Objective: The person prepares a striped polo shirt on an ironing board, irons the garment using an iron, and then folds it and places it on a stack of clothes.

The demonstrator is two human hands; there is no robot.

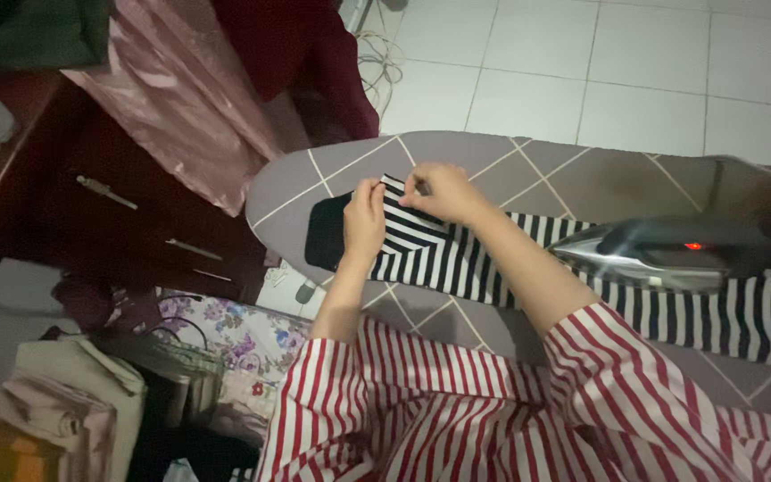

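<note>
So I had both hands down on the ironing board point(510, 165), the grey one with the pale diamond lines. Laid across it was a black-and-white striped garment point(457, 259) that ran from the rounded end of the board off toward the right side of the view. Its end near the board's tip was a solid black cuff point(325, 234).

My left hand point(364, 219) was resting on the striped cloth just beside the black cuff, fingers curled and pinching the top edge of the fabric. My right hand point(439, 191) was right next to it, almost touching, fingers closed on the same edge of the cloth. Both were gripping the garment, nothing else.

The iron point(662, 254) sat on the striped cloth further right, past my right forearm, well apart from the hands, with a little red light glowing on it.

My red-and-white striped sleeves point(617, 384) filled the bottom of the view. Beyond the board's tip there was pink shiny cloth point(180, 98) draped over dark wooden furniture point(118, 223), and white tiled floor point(600, 71) behind the board.
</note>
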